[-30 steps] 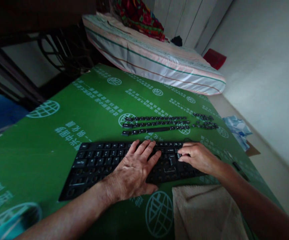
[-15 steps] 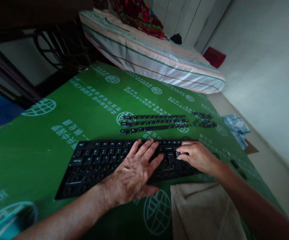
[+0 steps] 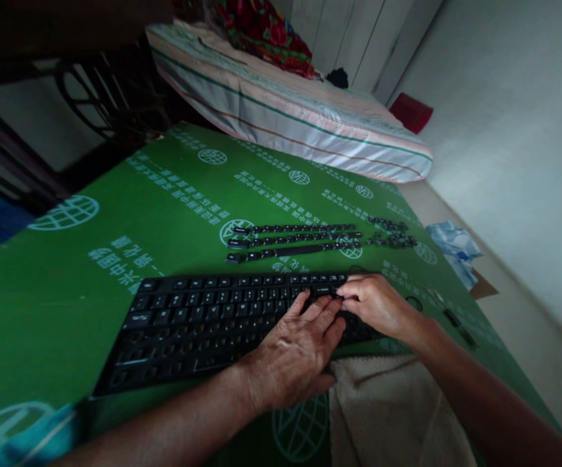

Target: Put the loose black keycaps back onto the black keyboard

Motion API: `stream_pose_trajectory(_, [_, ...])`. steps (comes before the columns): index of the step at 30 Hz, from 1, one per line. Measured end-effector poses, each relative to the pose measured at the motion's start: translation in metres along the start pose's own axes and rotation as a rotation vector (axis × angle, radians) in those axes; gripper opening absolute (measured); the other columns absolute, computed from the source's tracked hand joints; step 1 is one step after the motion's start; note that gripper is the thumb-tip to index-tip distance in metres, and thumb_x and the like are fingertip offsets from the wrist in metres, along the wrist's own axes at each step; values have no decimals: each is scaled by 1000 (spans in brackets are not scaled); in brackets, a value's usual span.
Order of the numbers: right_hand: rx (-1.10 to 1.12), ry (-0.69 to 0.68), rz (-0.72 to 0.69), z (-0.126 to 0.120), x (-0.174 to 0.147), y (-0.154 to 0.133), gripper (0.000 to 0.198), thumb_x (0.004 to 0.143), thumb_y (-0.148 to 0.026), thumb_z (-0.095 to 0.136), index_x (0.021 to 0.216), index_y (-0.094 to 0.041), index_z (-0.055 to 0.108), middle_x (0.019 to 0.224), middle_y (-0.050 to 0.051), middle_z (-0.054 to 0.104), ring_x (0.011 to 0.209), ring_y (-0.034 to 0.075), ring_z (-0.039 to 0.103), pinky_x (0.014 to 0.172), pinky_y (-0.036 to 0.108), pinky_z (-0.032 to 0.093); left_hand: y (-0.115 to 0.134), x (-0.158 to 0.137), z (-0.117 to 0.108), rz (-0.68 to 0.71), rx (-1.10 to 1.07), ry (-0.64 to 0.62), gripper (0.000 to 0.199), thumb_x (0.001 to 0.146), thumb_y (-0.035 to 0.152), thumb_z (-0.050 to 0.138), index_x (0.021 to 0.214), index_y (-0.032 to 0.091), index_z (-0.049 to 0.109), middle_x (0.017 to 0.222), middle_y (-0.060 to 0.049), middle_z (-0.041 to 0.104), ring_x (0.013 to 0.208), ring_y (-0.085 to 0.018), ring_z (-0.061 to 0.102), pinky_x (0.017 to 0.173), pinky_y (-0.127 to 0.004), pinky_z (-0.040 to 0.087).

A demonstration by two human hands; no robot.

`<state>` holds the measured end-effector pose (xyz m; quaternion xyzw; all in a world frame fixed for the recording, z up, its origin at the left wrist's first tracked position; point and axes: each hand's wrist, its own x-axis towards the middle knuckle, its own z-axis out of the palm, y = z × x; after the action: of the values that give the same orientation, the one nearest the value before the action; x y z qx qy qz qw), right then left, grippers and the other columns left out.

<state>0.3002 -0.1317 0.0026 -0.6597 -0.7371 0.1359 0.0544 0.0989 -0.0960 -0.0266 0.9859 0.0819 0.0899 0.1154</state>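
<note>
**Keyboard lies crosswise on green sheet, both hands at its right end**

Keyboard (image 3: 212, 324), black, is laid flat on the green printed sheet (image 3: 115, 214), near the person. Its long axis runs left to right, tilted slightly so that the left end sits nearer than the right end. Some key sockets in the near rows appear bare, though the dim light leaves this unclear.

The left hand (image 3: 300, 353) is rested palm down on the near right part of the keyboard, fingers spread loosely and flat, nothing held. The right hand (image 3: 378, 305) is set at the far right end, fingertips pinched narrowly together on a key; whether the key is gripped cannot be told.

Loose keycaps (image 3: 295, 239) are laid out in three rows just beyond the keyboard, parallel to it, with a smaller cluster (image 3: 392, 233) to their right. A beige towel (image 3: 397, 415) lies near, touching the keyboard's right near edge. A striped mattress (image 3: 285, 117) is seen far behind.
</note>
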Motion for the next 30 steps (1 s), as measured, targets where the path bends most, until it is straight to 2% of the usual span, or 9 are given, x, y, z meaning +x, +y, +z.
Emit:
stream_pose_trajectory(8, [-24, 93, -11, 11, -3, 4, 15, 78, -9, 58, 77, -19, 70, 79, 3, 68, 74, 15, 63, 70, 24, 46, -2, -2, 5, 12, 27, 53, 62, 81, 50, 57, 129, 12, 46, 145, -17, 35, 137, -30, 26, 113, -50, 11])
stream_pose_trajectory(12, [-77, 117, -99, 14, -7, 7, 15, 82, -11, 56, 80, -18, 69, 79, 4, 67, 74, 15, 62, 69, 25, 47, -1, -3, 8, 19, 51, 87, 60, 81, 51, 57, 126, 12, 48, 144, -17, 37, 135, -30, 29, 112, -50, 13])
stream_pose_trajectory(16, [-224, 131, -221, 15, -12, 10, 19, 86, -10, 49, 79, -17, 65, 71, 3, 60, 67, 16, 56, 63, 26, 44, 1, -5, 9, 21, 72, 107, 53, 84, 48, 55, 124, 13, 50, 141, -15, 42, 133, -30, 32, 112, -50, 16])
stream_pose_trajectory(20, [-276, 220, -304, 16, -15, 14, 18, 89, -15, 47, 83, -18, 64, 71, 4, 58, 67, 15, 54, 64, 27, 43, 3, -8, 9, 40, 108, 141, 43, 86, 45, 53, 114, 13, 57, 135, -15, 48, 130, -30, 36, 111, -49, 20])
stream_pose_trajectory(30, [-247, 235, -355, 17, -17, 21, 20, 91, -17, 45, 88, -17, 64, 75, 5, 61, 70, 16, 55, 68, 28, 45, 4, -9, 9, 55, 123, 147, 38, 89, 40, 48, 112, 11, 58, 134, -14, 49, 129, -29, 38, 110, -48, 25])
